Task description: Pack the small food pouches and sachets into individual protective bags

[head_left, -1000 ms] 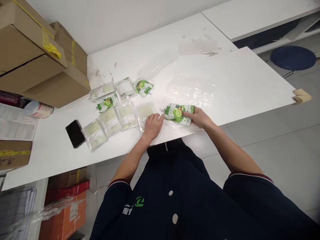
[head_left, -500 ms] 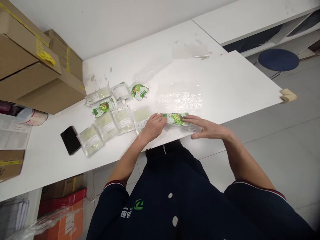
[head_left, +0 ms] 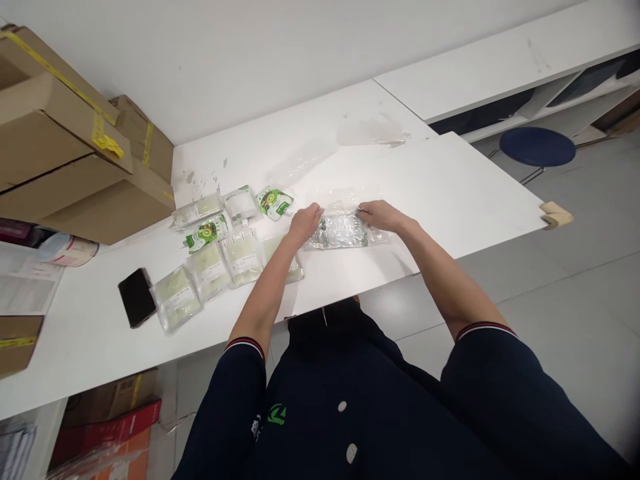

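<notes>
We pinch the bubble wrap [head_left: 344, 231] near the worktop's [head_left: 435, 193] edge, left fingers [head_left: 311, 212] and right fingers [head_left: 369, 208] closed on its upper corners; it seems light, soft, slippery, best held there.

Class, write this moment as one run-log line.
left hand: fingers pinching clear wrap | right hand: fingers pinching same wrap | wrap: on white table, contents unclear | left side: kiwi-print pouch, black phone

Crinkled, glossy clear plastic wrap [head_left: 345, 232] on a smooth white tabletop [head_left: 425, 193].
</notes>
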The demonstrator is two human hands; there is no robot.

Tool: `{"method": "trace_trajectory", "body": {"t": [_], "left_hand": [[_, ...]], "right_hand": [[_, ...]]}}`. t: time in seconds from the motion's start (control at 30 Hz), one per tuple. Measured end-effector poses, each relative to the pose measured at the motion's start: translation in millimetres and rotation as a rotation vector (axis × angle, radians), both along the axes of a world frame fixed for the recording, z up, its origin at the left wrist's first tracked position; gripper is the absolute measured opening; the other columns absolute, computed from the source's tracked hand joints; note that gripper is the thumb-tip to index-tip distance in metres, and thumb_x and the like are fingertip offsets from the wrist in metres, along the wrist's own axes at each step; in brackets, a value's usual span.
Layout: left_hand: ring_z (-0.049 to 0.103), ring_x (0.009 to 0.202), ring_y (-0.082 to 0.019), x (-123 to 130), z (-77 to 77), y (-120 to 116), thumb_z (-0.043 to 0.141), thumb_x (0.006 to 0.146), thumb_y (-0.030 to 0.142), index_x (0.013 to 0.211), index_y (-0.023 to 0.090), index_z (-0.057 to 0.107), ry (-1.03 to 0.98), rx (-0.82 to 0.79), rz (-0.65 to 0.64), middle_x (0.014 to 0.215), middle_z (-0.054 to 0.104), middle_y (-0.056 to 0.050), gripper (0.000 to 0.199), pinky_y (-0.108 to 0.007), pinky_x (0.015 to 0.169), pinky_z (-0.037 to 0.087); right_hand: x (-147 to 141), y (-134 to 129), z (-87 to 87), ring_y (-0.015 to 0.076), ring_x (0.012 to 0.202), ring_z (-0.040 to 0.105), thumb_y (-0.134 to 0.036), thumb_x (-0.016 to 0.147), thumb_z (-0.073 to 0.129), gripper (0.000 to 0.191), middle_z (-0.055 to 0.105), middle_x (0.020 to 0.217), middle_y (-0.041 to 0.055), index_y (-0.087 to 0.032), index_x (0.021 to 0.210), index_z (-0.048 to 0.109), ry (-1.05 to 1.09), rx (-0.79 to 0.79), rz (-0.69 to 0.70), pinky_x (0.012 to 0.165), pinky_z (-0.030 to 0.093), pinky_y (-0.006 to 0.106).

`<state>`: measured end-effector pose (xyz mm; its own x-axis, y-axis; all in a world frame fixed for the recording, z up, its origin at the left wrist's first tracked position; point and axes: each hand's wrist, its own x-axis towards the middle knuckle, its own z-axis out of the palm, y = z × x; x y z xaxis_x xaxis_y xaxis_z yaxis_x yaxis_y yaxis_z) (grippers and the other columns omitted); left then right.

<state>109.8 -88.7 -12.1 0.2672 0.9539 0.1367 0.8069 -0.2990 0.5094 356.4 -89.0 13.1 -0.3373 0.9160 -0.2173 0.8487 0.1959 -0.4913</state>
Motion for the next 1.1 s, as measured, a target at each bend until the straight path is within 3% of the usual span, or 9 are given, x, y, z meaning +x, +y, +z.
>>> {"method": "trace_trajectory", "body": {"t": [0.07, 0.17, 0.27, 0.4, 0.57, 0.77, 0.93, 1.0, 1.1], "left_hand": [[0.057, 0.08, -0.022, 3, -7.2, 3, 0.044, 0.098, 0.029, 0.093, 0.02, 0.06, 0.121, -0.011, 0.009, 0.084, 0.064, -0.008, 0.019, -0.031, 0.071, 0.034], [0.055, 0.098, -0.028, 9, -8.6, 2, 0.054, 0.093, 0.028, 0.109, 0.018, 0.06, 0.301, 0.111, 0.048, 0.11, 0.06, -0.015, 0.02, -0.036, 0.078, 0.036], [0.049, 0.109, -0.032, 12, -5.6, 2, 0.057, 0.09, 0.025, 0.113, 0.018, 0.06, 0.431, 0.278, 0.01, 0.119, 0.055, -0.017, 0.025, -0.042, 0.085, 0.036], [0.051, 0.103, -0.027, 15, -7.2, 7, 0.04, 0.091, 0.008, 0.103, 0.019, 0.063, 0.513, 0.196, -0.251, 0.107, 0.059, -0.014, 0.027, -0.039, 0.086, 0.039], [0.055, 0.104, -0.023, 13, -4.2, 9, 0.04, 0.093, 0.013, 0.104, 0.018, 0.065, 0.402, 0.027, -0.278, 0.109, 0.062, -0.012, 0.028, -0.034, 0.085, 0.044], [0.054, 0.125, -0.024, -27, 30.9, -40, 0.028, 0.099, 0.053, 0.131, 0.025, 0.058, -0.044, -0.422, -0.361, 0.137, 0.059, -0.004, 0.051, -0.034, 0.103, 0.04], [0.042, 0.138, -0.029, -50, 43.9, -89, 0.067, 0.078, 0.059, 0.149, 0.033, 0.036, -0.189, -0.631, -0.444, 0.155, 0.04, -0.004, 0.082, -0.034, 0.101, 0.043], [0.054, 0.124, -0.029, -46, 35.9, -94, 0.072, 0.073, 0.057, 0.14, 0.031, 0.05, -0.229, -0.557, -0.309, 0.143, 0.053, -0.006, 0.075, -0.033, 0.092, 0.047], [0.064, 0.081, -0.02, -36, 16.2, -86, 0.062, 0.08, 0.059, 0.101, 0.019, 0.071, -0.301, -0.441, -0.065, 0.091, 0.07, -0.005, 0.046, -0.029, 0.071, 0.047]], "right_hand": [[-10, 3, -7.1, 0.0267, 0.091, 0.062, -0.034, 0.093, 0.048, 0.024, 0.068, 0.097, 0.0118, -0.019, 0.093, 0.067, -0.159, 0.059, -0.011, 0.078, 0.044, 0.037], [-18, -10, -10.9, 0.0362, 0.115, 0.052, -0.031, 0.09, 0.055, 0.03, 0.057, 0.129, 0.0199, -0.016, 0.115, 0.064, -0.266, 0.337, -0.072, 0.09, 0.042, 0.047], [-15, -33, -10.6, 0.0366, 0.129, 0.042, -0.036, 0.091, 0.055, 0.04, 0.048, 0.141, 0.0187, -0.016, 0.125, 0.059, -0.215, 0.555, 0.05, 0.101, 0.036, 0.052], [-4, -59, -22.1, 0.0365, 0.143, 0.028, -0.041, 0.088, 0.058, 0.052, 0.044, 0.15, 0.0132, -0.02, 0.135, 0.053, -0.269, 0.505, 0.311, 0.112, 0.024, 0.062], [-7, -70, -41.4, 0.0348, 0.147, 0.024, -0.01, 0.092, 0.037, 0.052, 0.043, 0.151, 0.0151, -0.016, 0.142, 0.046, -0.407, 0.537, 0.229, 0.112, 0.01, 0.071], [5, -86, -14.4, 0.0329, 0.137, 0.044, -0.016, 0.095, 0.032, 0.052, 0.052, 0.145, 0.0115, -0.021, 0.144, 0.047, -0.278, 0.256, 0.282, 0.113, 0.021, 0.066], [25, -88, 14.5, 0.0298, 0.127, 0.054, -0.041, 0.097, 0.037, 0.048, 0.054, 0.144, 0.002, -0.031, 0.141, 0.053, 0.011, -0.055, 0.275, 0.104, 0.043, 0.05], [28, -76, 20.9, 0.0303, 0.118, 0.06, -0.047, 0.095, 0.042, 0.046, 0.063, 0.133, 0.0025, -0.032, 0.135, 0.059, 0.08, -0.116, 0.239, 0.099, 0.046, 0.047], [35, -48, 24.7, 0.0293, 0.104, 0.065, -0.055, 0.088, 0.054, 0.044, 0.071, 0.115, 0.0051, -0.029, 0.119, 0.07, 0.217, -0.19, 0.154, 0.09, 0.049, 0.044]]}}
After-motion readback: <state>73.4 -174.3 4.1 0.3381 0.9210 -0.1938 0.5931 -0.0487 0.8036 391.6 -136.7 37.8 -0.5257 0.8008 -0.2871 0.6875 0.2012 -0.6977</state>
